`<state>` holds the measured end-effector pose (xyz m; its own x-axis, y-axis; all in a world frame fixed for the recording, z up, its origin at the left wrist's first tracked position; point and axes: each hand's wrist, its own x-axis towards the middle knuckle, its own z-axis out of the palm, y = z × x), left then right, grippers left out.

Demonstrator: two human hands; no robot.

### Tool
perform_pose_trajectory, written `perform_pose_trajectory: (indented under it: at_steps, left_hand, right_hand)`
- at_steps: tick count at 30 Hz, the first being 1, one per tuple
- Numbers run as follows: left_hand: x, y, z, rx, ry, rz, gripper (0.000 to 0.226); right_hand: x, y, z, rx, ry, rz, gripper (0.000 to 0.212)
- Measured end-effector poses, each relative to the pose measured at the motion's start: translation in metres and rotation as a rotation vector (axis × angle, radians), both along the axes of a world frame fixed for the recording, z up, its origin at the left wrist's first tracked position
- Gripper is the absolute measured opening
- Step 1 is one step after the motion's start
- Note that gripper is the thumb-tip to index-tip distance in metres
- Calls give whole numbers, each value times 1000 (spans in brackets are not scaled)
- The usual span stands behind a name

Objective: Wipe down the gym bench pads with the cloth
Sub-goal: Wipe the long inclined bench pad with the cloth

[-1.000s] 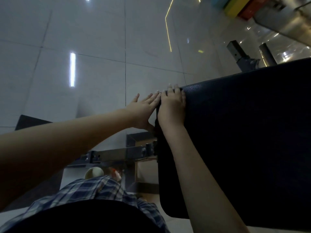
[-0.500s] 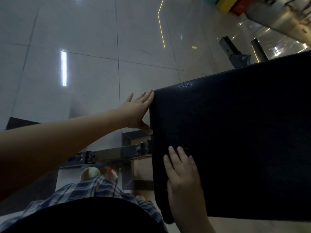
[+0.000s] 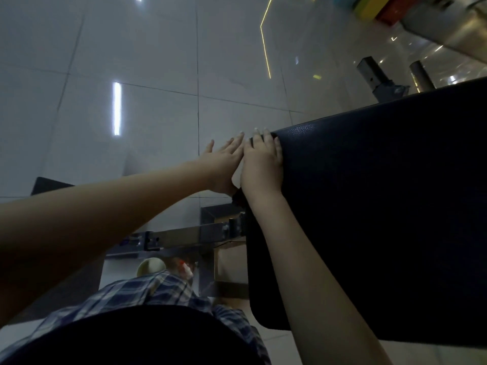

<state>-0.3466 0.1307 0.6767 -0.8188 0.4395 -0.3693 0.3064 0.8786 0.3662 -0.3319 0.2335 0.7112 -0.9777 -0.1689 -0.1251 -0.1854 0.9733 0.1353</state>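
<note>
Sliding up from the near stretch of the pad's left edge half a second ago, the right hand [image 3: 261, 167] now lies at the far-left corner of the bench pad [image 3: 382, 206], about 12 o'clock from the person's body. At 11 o'clock the left hand [image 3: 224, 164] reaches out over the tiled floor [image 3: 131, 75], fingers straight and together, its edge against the pad's side. The two hands sit side by side, touching. The right hand's fingers are flat, pressing down. A dark scrap, seemingly the cloth [image 3: 238, 200], pokes out under its wrist; most of it is hidden. Lower, at 6 o'clock, a metal bar [image 3: 184, 235] runs to the pad. The pad fills the 3 o'clock side, and posts [image 3: 374, 75] rise at 1 o'clock.
</note>
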Motion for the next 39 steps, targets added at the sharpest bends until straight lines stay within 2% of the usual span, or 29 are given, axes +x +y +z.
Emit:
perform_pose_trajectory:
  at_steps: [3,6,9,11,14,18,23,26,34,39]
  left_hand:
    - [12,-3,-6,64,76,-59,122]
    - [24,-6,-10,165,85,-111,109]
    - [22,-7,-9,188,55,-118,109]
    - [19,-6,-8,170,51,-121,112]
    - [19,-4,-8,138,50,-111,113]
    - [21,-1,-6,97,65,-93,112]
    - [39,5,-1,140,57,-67,105]
    - [74,15,7,240,22,-58,108]
    - [166,50,24,274,0,-15,116]
    - [208,82,43,290,-70,99,108]
  right_hand:
    - [37,17,10,-42,1,26,61]
    - [101,45,19,-100,55,11,54]
    - [160,75,24,-167,95,14,48]
    - [178,85,28,-175,76,1,52]
    - [162,79,25,-192,105,14,53]
    - [87,56,16,-164,164,15,48]
    - [-20,30,14,-43,108,79,41]
    - [-47,27,18,-14,8,151,38]
    - [-9,50,39,81,-213,365,52]
    - [35,71,48,130,-275,446,53]
